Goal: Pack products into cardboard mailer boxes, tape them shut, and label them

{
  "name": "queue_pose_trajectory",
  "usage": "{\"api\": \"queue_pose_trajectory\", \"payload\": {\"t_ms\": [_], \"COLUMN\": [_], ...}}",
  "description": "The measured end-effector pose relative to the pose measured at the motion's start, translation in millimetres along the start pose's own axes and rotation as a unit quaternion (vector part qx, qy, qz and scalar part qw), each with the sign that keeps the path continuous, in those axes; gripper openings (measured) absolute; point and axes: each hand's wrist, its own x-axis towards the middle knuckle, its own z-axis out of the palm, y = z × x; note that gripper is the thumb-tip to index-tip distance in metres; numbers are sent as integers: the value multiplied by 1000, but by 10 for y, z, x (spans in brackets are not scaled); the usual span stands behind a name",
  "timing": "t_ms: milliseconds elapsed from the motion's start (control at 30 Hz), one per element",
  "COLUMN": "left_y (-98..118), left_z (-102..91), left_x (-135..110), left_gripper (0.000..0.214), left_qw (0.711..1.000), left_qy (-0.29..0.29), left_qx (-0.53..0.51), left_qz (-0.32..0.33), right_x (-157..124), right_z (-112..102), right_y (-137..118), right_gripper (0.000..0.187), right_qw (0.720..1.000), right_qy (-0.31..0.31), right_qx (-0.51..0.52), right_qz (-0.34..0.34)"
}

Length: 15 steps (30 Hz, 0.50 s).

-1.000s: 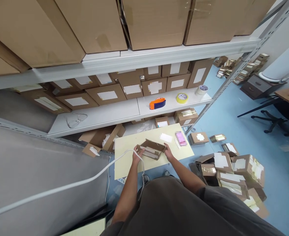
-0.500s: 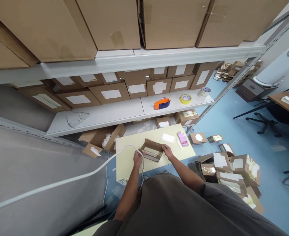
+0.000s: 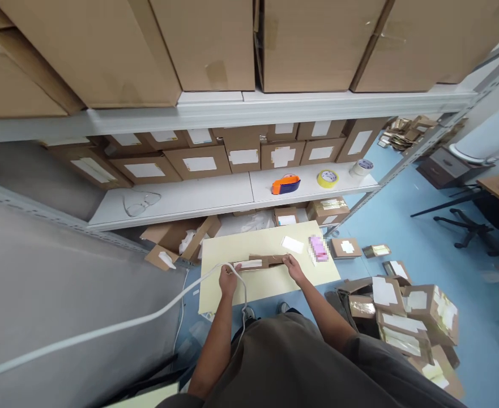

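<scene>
Between my two hands is a small brown cardboard box (image 3: 270,260), folded nearly flat into a long strip with a white label on its front. My left hand (image 3: 227,279) grips its left end, partly behind a white cable. The box's right end is pinched by my right hand (image 3: 292,267). Under it lies the pale yellow tabletop (image 3: 224,289). A white paper (image 3: 292,244) rests beyond my right hand, beside a pink item (image 3: 318,248) that is blurred out.
A white cable (image 3: 117,324) crosses from the left to my left hand. On the shelf (image 3: 207,199) behind are an orange-and-blue tape dispenser (image 3: 285,184), a yellow tape roll (image 3: 328,178) and glasses (image 3: 141,204). Opened boxes (image 3: 402,323) pile on the floor at right.
The box was an open frame tilted toward me; now it is flattened into a narrow strip. My hands have spread apart, the left one moving left. The view has shifted slightly.
</scene>
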Motion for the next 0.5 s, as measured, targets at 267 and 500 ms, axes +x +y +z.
{"api": "queue_pose_trajectory", "payload": {"t_ms": [267, 500], "left_y": [-70, -484], "left_z": [-504, -959], "left_x": [-644, -1834], "left_gripper": [37, 45], "left_qw": [985, 950], "left_qy": [165, 209], "left_qx": [-28, -228], "left_qz": [-34, -43], "right_x": [140, 82], "right_z": [46, 543], "right_y": [-357, -614], "right_gripper": [60, 41], "right_qw": [956, 923], "right_qy": [-287, -378], "right_qx": [19, 42], "right_qz": [-53, -53]}}
